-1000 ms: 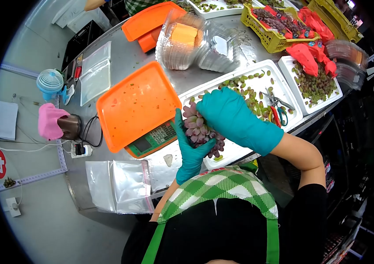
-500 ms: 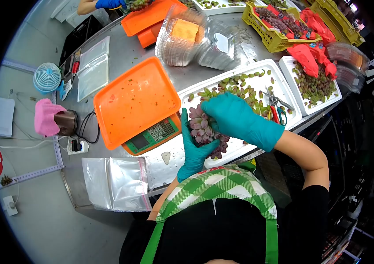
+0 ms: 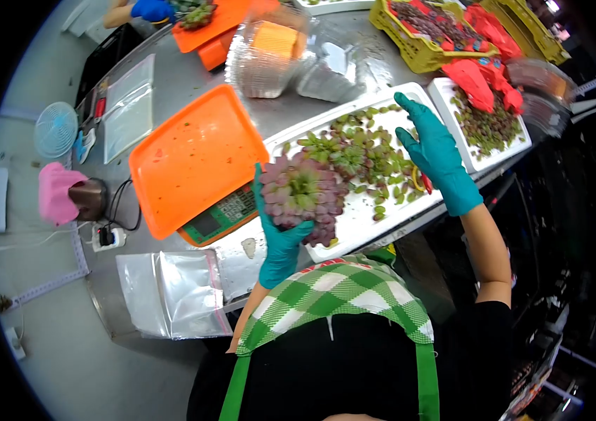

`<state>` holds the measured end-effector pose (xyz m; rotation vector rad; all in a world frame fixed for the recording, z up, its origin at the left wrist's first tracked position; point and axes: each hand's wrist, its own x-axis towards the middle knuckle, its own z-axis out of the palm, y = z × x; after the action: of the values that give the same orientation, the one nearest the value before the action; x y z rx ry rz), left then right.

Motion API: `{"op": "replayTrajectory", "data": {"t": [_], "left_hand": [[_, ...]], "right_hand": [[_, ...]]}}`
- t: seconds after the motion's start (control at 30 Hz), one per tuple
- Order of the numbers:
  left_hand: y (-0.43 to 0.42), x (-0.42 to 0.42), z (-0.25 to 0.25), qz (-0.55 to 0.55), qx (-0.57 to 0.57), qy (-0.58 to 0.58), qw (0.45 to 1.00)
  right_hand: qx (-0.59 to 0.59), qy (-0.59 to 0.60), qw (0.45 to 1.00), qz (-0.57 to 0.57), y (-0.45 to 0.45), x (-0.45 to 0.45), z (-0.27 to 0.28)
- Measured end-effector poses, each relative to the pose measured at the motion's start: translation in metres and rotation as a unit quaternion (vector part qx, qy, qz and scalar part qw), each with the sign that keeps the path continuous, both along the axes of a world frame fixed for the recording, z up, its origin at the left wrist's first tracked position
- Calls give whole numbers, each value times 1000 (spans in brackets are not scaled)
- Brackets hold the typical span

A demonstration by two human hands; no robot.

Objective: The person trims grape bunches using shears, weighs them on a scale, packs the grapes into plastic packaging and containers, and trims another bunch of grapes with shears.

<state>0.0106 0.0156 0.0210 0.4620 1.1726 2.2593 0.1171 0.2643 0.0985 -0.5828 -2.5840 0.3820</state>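
A purple succulent (image 3: 298, 193) with a greener centre rests in my left hand (image 3: 282, 245), whose gloved fingers wrap its underside and left edge. My right hand (image 3: 439, 151), in the same teal glove, is apart from the plant with thumb and fingers spread, above the right part of a white tray (image 3: 349, 247). Loose green leaves (image 3: 385, 158) and small green rosettes (image 3: 347, 160) lie in that tray. Beside my right wrist show the red and yellow handles of scissors (image 3: 424, 181); the hand hides their blades.
An orange-topped scale (image 3: 199, 158) stands left of the tray. Clear plastic containers (image 3: 266, 63) are stacked behind, with plastic bags (image 3: 171, 295) at the front left. A smaller white tray (image 3: 477, 163) and a yellow crate (image 3: 417, 56) sit right. Another person's blue-gloved hand (image 3: 152, 10) is at the back.
My right hand has left the succulent, moved right and opened. The succulent now faces up more fully in my left hand, showing its whole rosette. The view has shifted slightly.
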Motion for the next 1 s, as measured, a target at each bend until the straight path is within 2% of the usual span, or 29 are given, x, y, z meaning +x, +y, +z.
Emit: {"op": "replayTrajectory", "data": {"t": [0.07, 0.17, 0.27, 0.3, 0.4, 0.5, 0.6, 0.63, 0.73, 0.77, 0.87, 0.9, 1.0], "left_hand": [[-12, 2, -6, -39, -29, -123, 991], [-26, -1, -35, -106, 47, -265, 957], [-22, -4, -28, -176, 156, -314, 920], [-20, -6, -26, -191, 174, -325, 910], [-19, -10, -25, -189, 173, -333, 907], [-19, -13, -26, -176, 154, -333, 914], [-19, -14, -27, -171, 140, -333, 917], [-19, -13, -26, -170, 137, -333, 917], [-21, -13, -27, -167, 127, -333, 920], [-21, -14, -26, -165, 124, -333, 920], [-21, -13, -26, -164, 115, -332, 922], [-21, -13, -25, -164, 113, -331, 922], [-21, -12, -26, -163, 106, -329, 924]], "right_hand": [[-169, -63, 980, -83, 9, 20, -14], [-187, -139, 964, -125, 21, 47, -51], [-211, -146, 950, -178, 27, 69, -98], [-193, -179, 947, -182, 25, 70, -97], [-178, -168, 935, -258, 32, 77, -116], [-157, -191, 929, -276, 33, 73, -114], [-76, -50, 961, -262, 46, 82, -138], [-32, -76, 962, -261, 53, 85, -133], [-208, -177, 902, -336, 49, 79, -97], [-216, -212, 902, -307, 54, 85, -110], [-112, -270, 918, -268, 44, 88, -113], [-93, -257, 927, -255, 47, 89, -115], [-109, -362, 896, -235, 56, 85, -115]]}}
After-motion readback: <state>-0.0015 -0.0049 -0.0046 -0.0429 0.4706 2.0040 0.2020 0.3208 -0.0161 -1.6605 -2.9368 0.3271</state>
